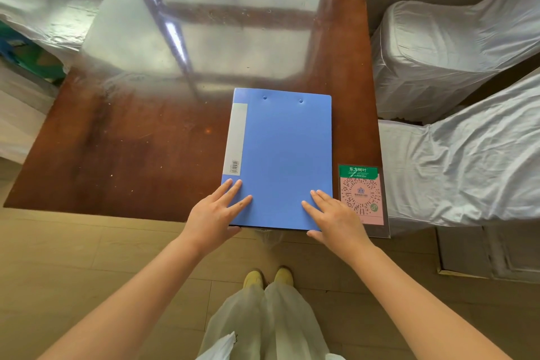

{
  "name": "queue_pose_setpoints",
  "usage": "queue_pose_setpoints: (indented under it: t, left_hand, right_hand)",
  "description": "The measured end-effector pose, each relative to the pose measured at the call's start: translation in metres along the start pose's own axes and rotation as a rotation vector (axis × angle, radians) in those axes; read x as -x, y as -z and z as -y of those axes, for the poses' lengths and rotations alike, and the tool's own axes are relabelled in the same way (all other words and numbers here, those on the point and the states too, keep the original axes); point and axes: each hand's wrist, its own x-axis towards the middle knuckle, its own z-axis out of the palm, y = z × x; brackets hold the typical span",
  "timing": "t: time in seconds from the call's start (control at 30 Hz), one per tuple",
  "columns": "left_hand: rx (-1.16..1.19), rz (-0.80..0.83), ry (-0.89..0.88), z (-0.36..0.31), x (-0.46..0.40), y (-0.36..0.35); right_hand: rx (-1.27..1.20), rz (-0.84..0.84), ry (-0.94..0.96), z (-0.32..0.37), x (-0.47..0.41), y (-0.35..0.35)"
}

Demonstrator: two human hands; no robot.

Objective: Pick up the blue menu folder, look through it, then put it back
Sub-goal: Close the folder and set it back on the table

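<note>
The blue menu folder lies closed and flat on the brown table, near its front right corner, with a grey spine label along its left side. My left hand rests on the folder's near left corner, fingers spread on the cover and thumb tucked under the near edge. My right hand holds the near right corner the same way, thumb below the edge.
A pink and green QR code card lies just right of the folder at the table's corner. Two chairs with white covers stand close on the right. Another covered chair is at the far left. Glossy film covers the tabletop.
</note>
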Motion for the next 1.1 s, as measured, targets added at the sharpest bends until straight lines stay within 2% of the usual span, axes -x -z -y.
queue_pose_setpoints:
  t: [0.6, 0.87, 1.0, 1.1]
  left_hand:
    - [-0.013, -0.021, -0.045, 0.003, -0.001, -0.001]
    - [-0.041, -0.021, -0.056, 0.003, -0.003, 0.003]
    - [-0.048, -0.049, -0.031, 0.004, 0.001, 0.013]
    - [0.007, -0.133, -0.019, 0.007, 0.001, 0.03]
  right_hand:
    - [-0.017, -0.125, 0.017, -0.003, 0.009, 0.008]
    - [0.065, -0.172, 0.015, -0.001, 0.009, 0.006]
    - [0.083, -0.173, -0.017, 0.002, 0.012, 0.013]
    - [0.073, -0.229, -0.044, -0.001, 0.008, 0.032]
